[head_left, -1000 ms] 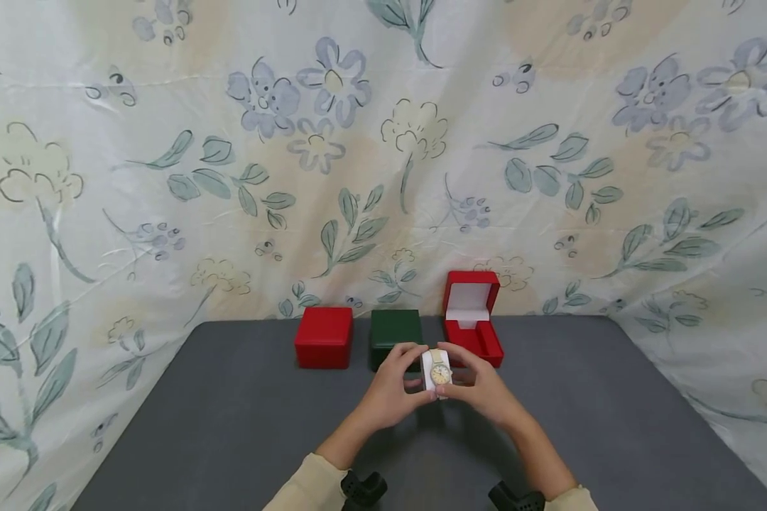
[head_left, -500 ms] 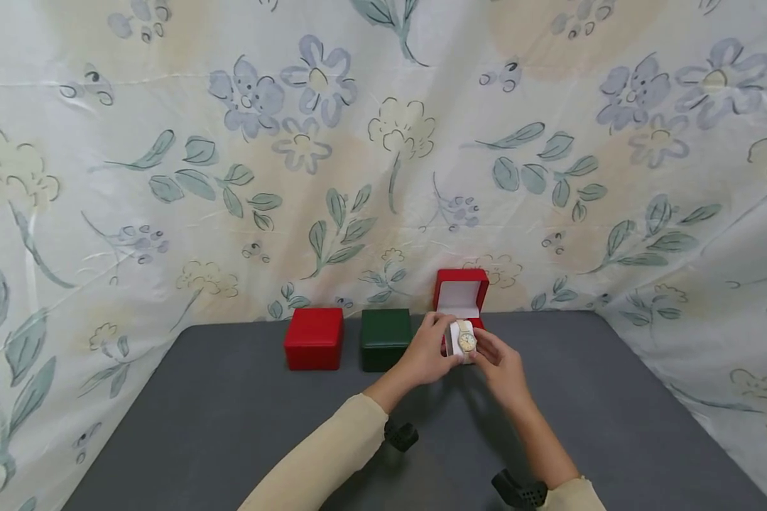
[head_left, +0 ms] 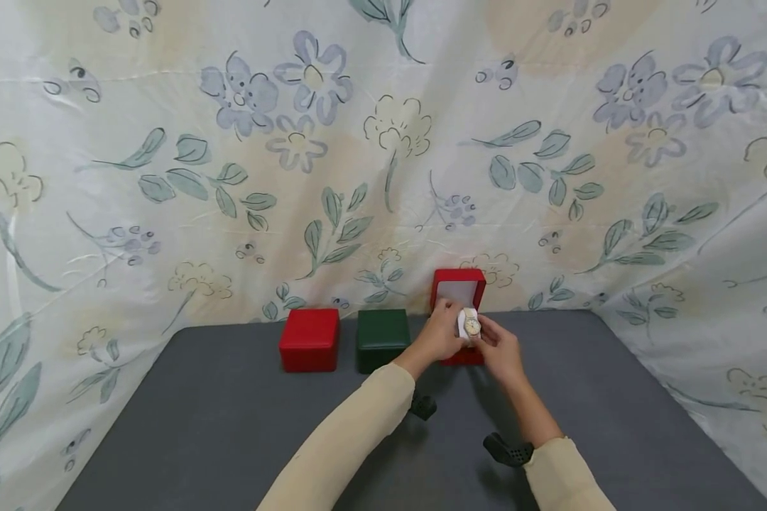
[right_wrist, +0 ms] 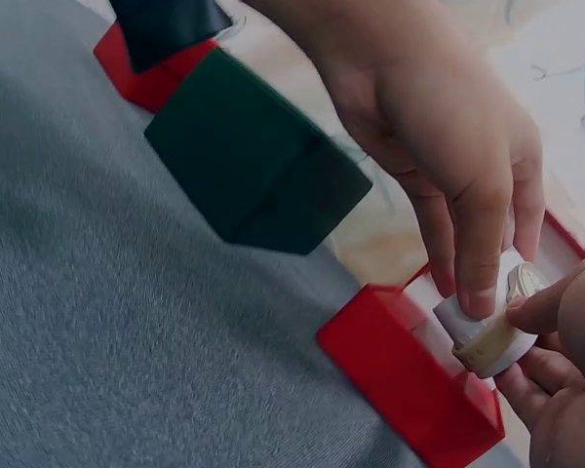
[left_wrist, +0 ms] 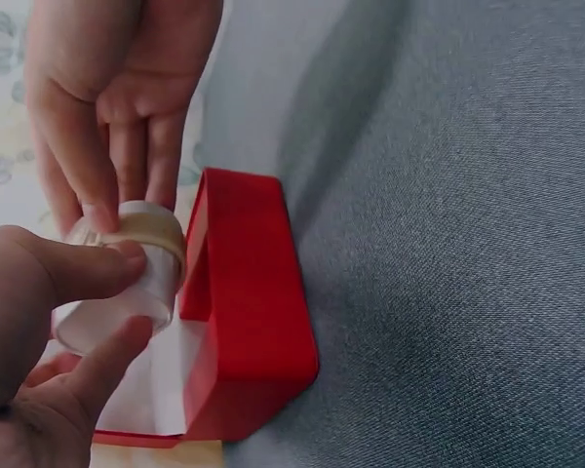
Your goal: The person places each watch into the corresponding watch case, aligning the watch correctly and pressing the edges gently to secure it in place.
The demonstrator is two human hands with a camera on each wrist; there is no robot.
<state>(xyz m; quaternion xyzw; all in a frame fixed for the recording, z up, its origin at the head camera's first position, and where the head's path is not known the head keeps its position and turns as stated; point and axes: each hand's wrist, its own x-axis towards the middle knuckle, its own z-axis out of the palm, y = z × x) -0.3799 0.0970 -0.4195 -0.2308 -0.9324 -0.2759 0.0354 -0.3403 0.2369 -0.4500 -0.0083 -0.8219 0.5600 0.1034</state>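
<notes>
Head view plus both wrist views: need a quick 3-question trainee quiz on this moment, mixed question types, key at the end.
1. True or false: the open red box is the rightmost of the three boxes.
2. What do the left hand and right hand hold between them?
A. a ring
B. a watch on a white cushion
C. a coin
3. Fill in: the closed box in the middle is ____.

Key:
1. True
2. B, the watch on its white cushion, above the open box
3. green; the green box sits beside the closed red box
</notes>
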